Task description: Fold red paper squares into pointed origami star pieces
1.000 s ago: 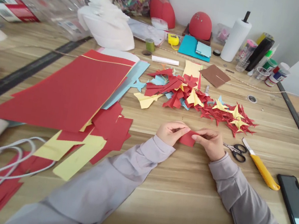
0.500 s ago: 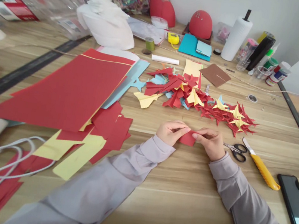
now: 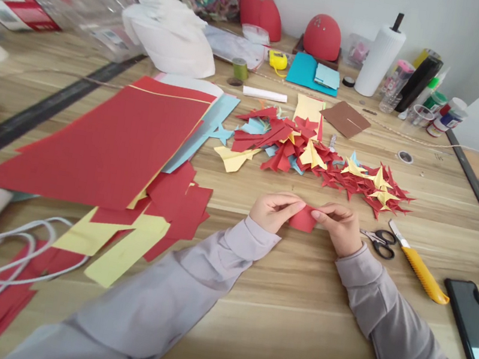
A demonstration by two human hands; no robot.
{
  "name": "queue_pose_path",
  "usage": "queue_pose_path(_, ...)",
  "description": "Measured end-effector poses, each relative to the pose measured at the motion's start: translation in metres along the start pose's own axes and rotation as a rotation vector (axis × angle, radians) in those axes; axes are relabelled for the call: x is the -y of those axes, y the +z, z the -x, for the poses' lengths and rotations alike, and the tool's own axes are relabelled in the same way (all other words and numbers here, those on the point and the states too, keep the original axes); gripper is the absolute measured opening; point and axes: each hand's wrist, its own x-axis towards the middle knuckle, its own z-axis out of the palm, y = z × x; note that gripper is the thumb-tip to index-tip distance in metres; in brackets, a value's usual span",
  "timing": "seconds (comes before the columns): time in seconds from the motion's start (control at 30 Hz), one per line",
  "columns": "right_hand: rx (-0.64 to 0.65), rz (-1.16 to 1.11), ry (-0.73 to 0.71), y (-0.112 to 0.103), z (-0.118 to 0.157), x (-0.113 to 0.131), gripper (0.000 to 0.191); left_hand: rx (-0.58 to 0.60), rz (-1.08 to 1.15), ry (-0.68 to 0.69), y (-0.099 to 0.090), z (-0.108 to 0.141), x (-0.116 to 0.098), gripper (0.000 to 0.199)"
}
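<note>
A small red paper piece [image 3: 303, 219] is held between both hands over the wooden table [image 3: 291, 309]. My left hand [image 3: 275, 210] pinches its upper left corner between thumb and fingers. The upper right part is pinched by my right hand [image 3: 339, 224]. Beyond the hands lies a heap of folded red paper pieces [image 3: 283, 157] mixed with blue and yellow ones. To its right, several red stars [image 3: 358, 189] are piled with yellow stars [image 3: 383, 196] on top. Black-handled scissors [image 3: 381, 243] rest just right of my right hand.
A yellow cutter [image 3: 424, 274] and a phone [image 3: 474, 335] lie at the right. Large red sheets [image 3: 103, 146], yellow strips [image 3: 128, 253] and a white cable [image 3: 5, 282] spread over the left. Bottles, a white roll [image 3: 380, 61] and red domed objects [image 3: 322, 38] stand at the back.
The thumb of my right hand has shifted slightly right along the red paper, and a little more of the paper's surface shows. Both hands still pinch it in nearly the same place.
</note>
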Motion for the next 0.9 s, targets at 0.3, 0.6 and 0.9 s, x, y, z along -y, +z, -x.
queue_pose_path(0.3, 0.028, -0.006, 0.096, -0.002, 0.001, 0.007, 0.024, 0.067, -0.035, 0.039, -0.003, -0.001, 0.0, 0.015)
queue_pose_path(0.6, 0.28, 0.217, -0.007, -0.002, 0.003, 0.007, 0.024, 0.188, -0.126, 0.095, -0.005, -0.001, 0.002, 0.019)
queue_pose_path(0.9, 0.446, 0.384, -0.008, -0.005, 0.0, 0.012, 0.031, 0.275, -0.143, 0.079, -0.007, -0.002, 0.0, 0.017)
